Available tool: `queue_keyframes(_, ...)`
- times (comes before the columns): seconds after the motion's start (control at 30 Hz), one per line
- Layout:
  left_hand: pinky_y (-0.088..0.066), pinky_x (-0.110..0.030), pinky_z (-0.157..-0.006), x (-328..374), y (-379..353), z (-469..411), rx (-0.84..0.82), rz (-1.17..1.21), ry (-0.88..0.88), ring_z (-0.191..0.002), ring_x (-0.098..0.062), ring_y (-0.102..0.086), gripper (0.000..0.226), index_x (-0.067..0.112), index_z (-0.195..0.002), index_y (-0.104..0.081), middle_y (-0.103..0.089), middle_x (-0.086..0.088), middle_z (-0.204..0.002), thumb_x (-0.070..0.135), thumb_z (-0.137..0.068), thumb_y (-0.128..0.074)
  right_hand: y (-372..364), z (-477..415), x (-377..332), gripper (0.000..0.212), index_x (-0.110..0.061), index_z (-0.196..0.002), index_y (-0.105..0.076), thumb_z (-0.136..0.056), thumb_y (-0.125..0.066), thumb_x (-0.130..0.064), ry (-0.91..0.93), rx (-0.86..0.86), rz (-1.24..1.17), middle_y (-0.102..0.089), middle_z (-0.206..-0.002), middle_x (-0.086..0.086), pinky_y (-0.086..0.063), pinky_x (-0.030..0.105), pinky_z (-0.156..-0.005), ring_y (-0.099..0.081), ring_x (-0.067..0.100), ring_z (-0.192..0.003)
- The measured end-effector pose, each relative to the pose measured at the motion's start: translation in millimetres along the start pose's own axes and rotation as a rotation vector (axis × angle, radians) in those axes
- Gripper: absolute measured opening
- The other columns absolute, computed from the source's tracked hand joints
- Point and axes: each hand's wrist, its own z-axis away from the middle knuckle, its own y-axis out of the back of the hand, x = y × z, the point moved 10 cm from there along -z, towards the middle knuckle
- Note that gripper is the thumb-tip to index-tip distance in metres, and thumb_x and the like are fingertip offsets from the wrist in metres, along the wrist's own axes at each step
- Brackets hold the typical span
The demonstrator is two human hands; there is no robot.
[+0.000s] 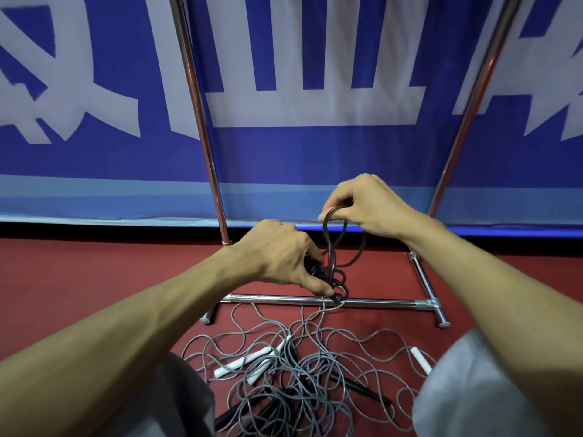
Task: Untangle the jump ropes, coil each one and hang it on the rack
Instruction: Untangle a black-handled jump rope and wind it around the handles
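- Step in hand, as judged: coiling the dark rope [329, 247]. The left hand [280, 257] curls round what appear to be black grips and the gathered turns. The right hand [366, 206] pinches the top of the loops, held higher and close by.
- To do it well: make each turn the same length, feed it flat into the left fist without twist, and free the grey strand [322, 305] that rises to the bundle before closing the coil.
- The dark rope is a thin, brownish-black cord. It hangs in long narrow loops between the two hands and bunches into a knot-like cluster under the left thumb, just above the rack's base bar [378, 301].
- On the red floor [94, 272] below lies the grey tangle [284, 367], many loose loops with white handles [243, 362] among them.
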Motion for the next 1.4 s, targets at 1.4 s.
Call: queue_keyframes(1.4,-0.051,-0.033,-0.071,-110.8,4.5,3.6,0.399,0.984,0.464,-0.073,-0.018,-0.059,0.017,0.025,-0.104,-0.072,-0.068,0.004,-0.078,0.030,-0.095,-0.060,-66.0,33.0,-31.3,0.021,-0.020,-0.108,-0.058,-0.092,-0.063,-0.032,-0.101,-0.436,0.128,-0.061,-0.073,-0.010,-0.039,0.015,-0.059,-0.052,-0.002,-0.064)
